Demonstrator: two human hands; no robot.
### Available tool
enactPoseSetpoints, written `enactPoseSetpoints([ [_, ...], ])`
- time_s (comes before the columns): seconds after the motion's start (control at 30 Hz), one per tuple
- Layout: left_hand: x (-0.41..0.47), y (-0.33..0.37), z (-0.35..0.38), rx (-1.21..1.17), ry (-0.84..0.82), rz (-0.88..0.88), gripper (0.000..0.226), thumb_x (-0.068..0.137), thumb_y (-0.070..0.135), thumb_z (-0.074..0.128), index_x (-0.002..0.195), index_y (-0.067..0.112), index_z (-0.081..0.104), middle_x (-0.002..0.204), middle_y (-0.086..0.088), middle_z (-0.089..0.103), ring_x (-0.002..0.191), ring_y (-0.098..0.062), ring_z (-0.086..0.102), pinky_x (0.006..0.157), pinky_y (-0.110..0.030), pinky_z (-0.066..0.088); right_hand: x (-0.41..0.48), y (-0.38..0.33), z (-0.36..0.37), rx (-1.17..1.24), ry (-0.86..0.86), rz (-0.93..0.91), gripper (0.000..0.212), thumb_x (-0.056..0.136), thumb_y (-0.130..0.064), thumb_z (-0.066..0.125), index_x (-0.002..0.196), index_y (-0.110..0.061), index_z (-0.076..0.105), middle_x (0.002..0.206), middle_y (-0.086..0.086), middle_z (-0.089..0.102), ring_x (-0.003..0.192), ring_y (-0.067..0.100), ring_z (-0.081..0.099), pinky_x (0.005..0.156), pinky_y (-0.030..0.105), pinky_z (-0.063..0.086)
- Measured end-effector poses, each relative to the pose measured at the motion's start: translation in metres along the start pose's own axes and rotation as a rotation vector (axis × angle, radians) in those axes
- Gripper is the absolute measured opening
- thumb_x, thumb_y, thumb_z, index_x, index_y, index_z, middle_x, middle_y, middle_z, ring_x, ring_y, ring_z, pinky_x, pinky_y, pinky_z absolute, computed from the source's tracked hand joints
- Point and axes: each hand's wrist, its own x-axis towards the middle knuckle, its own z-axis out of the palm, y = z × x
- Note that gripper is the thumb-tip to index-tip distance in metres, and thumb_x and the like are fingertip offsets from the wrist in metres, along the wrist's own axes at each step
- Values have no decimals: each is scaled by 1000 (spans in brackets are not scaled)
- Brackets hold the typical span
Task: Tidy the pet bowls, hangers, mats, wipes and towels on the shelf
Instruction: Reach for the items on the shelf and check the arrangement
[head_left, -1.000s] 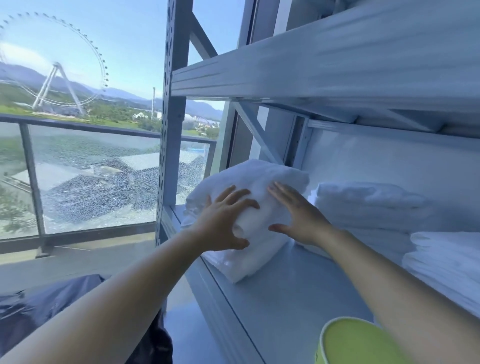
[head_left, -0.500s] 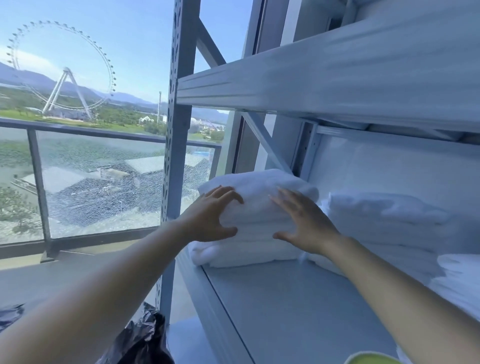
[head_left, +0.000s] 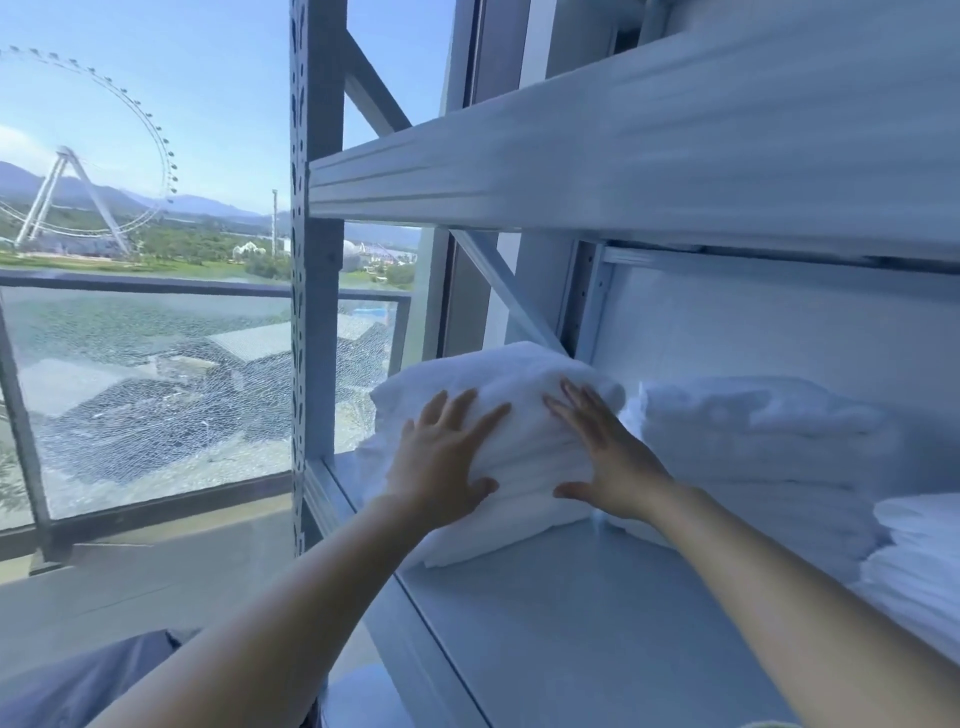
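A stack of folded white towels (head_left: 524, 384) sits at the far left end of the grey shelf board (head_left: 571, 613). My left hand (head_left: 441, 462) presses flat on the stack's front left side, fingers spread and straight. My right hand (head_left: 602, 457) lies flat against its front right side, fingers straight, thumb low near the board. To the right a second pile of white towels (head_left: 758, 431) stands against the back wall. A third white pile (head_left: 914, 551) shows at the right edge.
The shelf's perforated upright post (head_left: 306, 312) stands just left of the towels, with a diagonal brace (head_left: 498, 291) behind them. The upper shelf beam (head_left: 623, 156) hangs low overhead. A cracked glass balcony railing (head_left: 156, 395) lies to the left.
Both hands have stayed flat on the left towel stack and pushed it further back and squarer on the shelf. The green bowl rim at the bottom has dropped out of view.
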Motion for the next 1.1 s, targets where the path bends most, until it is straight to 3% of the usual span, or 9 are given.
enactPoseSetpoints([
  [0.1,1,-2,1,-31,6,6,83,76,58,56,145,46,11,155,0,10,142,-30,7,109,-50,26,-4,-4,-2,38,7,22,96,79,-40,72,146,-43,3,147,-29,-18,142,0,-15,112,24,14],
  [0.2,3,-2,-6,-135,66,-5,78,69,67,47,141,42,29,151,-1,26,139,-29,20,105,-49,32,-13,-7,-6,35,42,47,88,82,-41,68,146,-42,8,153,-25,-10,143,1,-9,112,28,23],
  [0.3,13,13,-16,-173,155,-33,63,77,59,57,134,37,41,144,2,37,135,-23,29,106,-50,30,-28,-3,-16,-30,76,79,84,84,-40,65,148,-36,11,157,-15,-3,145,5,0,110,31,30],
  [0.4,24,42,-19,-197,235,54,55,80,53,58,131,35,44,141,4,41,133,-21,34,109,-54,26,-44,6,-28,-82,109,162,82,85,-40,64,148,-35,11,158,-12,1,145,8,2,108,31,31],
  [0.53,32,86,-7,-348,243,201,49,81,44,61,128,32,48,136,4,47,124,-21,44,105,-43,35,-60,18,-49,-150,117,303,80,85,-40,63,148,-29,14,158,-10,1,145,9,6,109,32,33],
  [0.6,34,105,0,-401,239,219,48,82,41,61,127,32,49,135,6,46,123,-20,44,102,-37,37,-68,23,-61,-171,113,349,80,86,-39,63,148,-29,14,158,-12,0,145,10,8,107,33,35],
  [0.77,44,132,11,-518,178,229,47,84,39,59,129,33,46,136,10,42,124,-14,42,78,-32,50,-80,31,-92,-218,107,429,79,85,-37,64,148,-30,16,158,-10,4,145,10,9,109,34,33],
  [0.93,58,142,18,-495,75,260,53,86,40,56,135,34,38,139,11,36,124,-12,40,77,-32,51,-79,37,-95,-197,27,544,81,86,-36,63,149,-26,13,158,-8,5,145,11,9,111,35,30],
  [1.1,72,137,16,-455,52,316,58,87,37,56,140,31,31,142,9,34,119,-14,45,72,-33,53,-73,39,-70,-247,-23,547,82,87,-37,61,149,-24,9,158,-9,-4,145,17,7,107,40,35],
])
